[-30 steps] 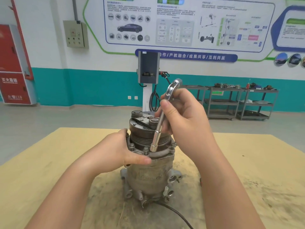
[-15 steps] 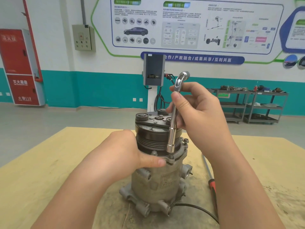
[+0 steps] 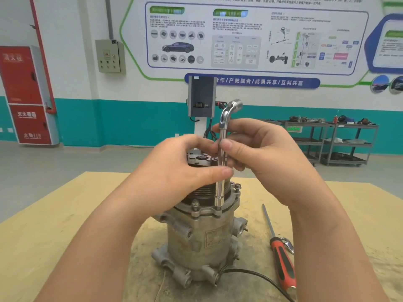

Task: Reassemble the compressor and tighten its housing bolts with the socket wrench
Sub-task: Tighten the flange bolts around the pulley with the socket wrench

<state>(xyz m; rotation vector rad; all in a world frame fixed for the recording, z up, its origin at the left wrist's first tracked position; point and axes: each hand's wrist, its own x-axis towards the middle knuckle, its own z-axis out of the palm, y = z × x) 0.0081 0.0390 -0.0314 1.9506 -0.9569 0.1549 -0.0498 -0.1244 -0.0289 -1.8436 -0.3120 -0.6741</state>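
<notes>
A grey metal compressor (image 3: 202,240) stands upright on the yellow table (image 3: 54,225), pulley end up. A chrome L-shaped socket wrench (image 3: 220,186) stands vertical, its lower socket seated on a housing bolt at the front flange. My right hand (image 3: 259,155) grips the upper shaft just below the bend. My left hand (image 3: 181,168) pinches the shaft lower down, thumb and fingers around it, in front of the pulley. Two more flange bolts (image 3: 195,203) show to either side of the wrench.
A red-handled screwdriver (image 3: 281,258) lies on the table right of the compressor, with a small metal piece beside it. A black cable (image 3: 257,277) runs from the compressor's base toward the near right. Shelving carts stand far behind.
My left hand has let go of the compressor's flange and risen to pinch the wrench shaft. The wrench stays upright on the bolt, and the camera has moved closer.
</notes>
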